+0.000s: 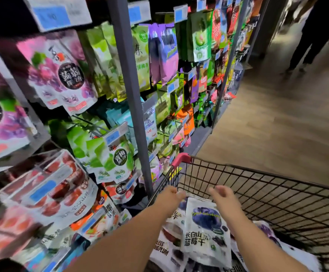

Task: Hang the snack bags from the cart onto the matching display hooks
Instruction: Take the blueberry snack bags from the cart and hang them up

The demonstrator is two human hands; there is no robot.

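A black wire cart with a pink corner bumper stands in front of me, holding several snack bags. On top lies a white bag with a blueberry picture, and a plum bag lies beside it on the left. Both my arms reach into the cart. My left hand hovers at the top left corner of the blueberry bag, fingers relaxed, and my right hand hovers above its top edge, fingers loosely bent. Neither hand grips anything. The display hooks on the left carry hanging bags.
The rack on the left is packed with hanging bags: purple grape, green plum, red date packs. Grey uprights divide the panels. Wooden floor stretches to the right. A person's legs stand far down the aisle.
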